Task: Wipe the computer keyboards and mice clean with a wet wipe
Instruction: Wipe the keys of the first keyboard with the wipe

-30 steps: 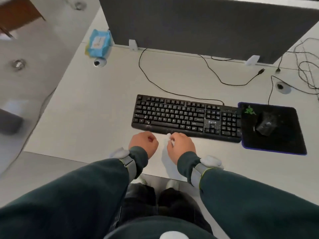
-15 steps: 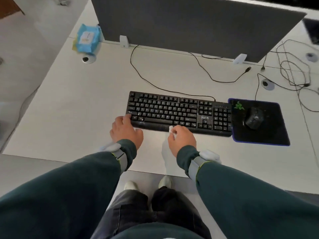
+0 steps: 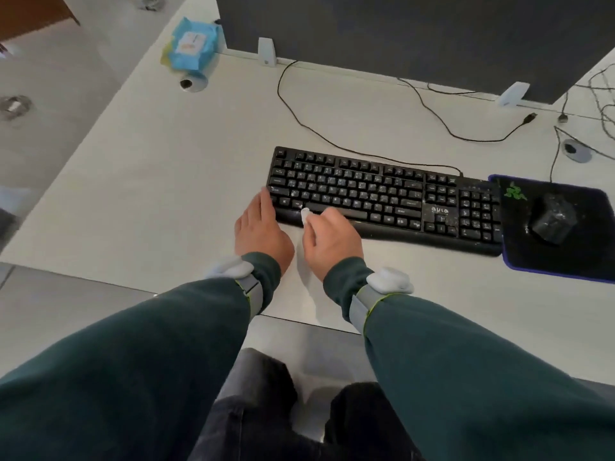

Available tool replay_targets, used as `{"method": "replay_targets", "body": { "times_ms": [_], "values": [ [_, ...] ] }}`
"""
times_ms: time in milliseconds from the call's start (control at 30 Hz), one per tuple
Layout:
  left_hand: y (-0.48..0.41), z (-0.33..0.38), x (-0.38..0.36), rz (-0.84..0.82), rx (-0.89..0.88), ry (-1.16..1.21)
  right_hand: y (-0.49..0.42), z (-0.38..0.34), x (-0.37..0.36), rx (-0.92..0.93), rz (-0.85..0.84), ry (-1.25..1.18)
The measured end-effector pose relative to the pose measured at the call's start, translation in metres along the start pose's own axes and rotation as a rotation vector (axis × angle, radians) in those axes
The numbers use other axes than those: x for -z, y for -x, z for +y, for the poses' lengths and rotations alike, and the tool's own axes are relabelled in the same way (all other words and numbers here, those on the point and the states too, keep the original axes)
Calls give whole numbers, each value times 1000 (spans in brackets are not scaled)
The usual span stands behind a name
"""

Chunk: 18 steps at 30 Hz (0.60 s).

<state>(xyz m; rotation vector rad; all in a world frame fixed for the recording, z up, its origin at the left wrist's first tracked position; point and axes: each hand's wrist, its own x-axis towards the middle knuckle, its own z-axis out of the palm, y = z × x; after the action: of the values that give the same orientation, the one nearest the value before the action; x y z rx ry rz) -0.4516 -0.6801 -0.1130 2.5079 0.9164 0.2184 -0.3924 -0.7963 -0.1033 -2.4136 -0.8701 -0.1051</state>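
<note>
The black keyboard (image 3: 382,197) lies on the white desk (image 3: 166,194), with the mouse (image 3: 552,221) on a dark mouse pad (image 3: 565,261) just right of it. The left hand (image 3: 263,227) lies flat, fingers straight, touching the keyboard's left end. The right hand (image 3: 332,241) pinches a small white wet wipe (image 3: 305,214) against the front-left keys. A blue wipe pack (image 3: 191,44) sits at the far left corner

I wear dark green sleeves (image 3: 133,361) with snug cuffs (image 3: 268,272). Just behind each cuff, a grey strap (image 3: 362,302) with yellow-green edge holds a pale rounded device (image 3: 391,281). My trousers (image 3: 253,404) are dark grey.
</note>
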Motion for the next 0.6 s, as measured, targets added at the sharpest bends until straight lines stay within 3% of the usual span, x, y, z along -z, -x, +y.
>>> {"method": "replay_targets", "body": {
  "times_ms": [300, 600],
  "values": [
    [1, -5, -8, 86, -64, -90, 3, 5, -29, 197, 169, 51],
    [-2, -10, -13, 159, -130, -148, -3, 3, -40, 246, 231, 261]
  ]
}}
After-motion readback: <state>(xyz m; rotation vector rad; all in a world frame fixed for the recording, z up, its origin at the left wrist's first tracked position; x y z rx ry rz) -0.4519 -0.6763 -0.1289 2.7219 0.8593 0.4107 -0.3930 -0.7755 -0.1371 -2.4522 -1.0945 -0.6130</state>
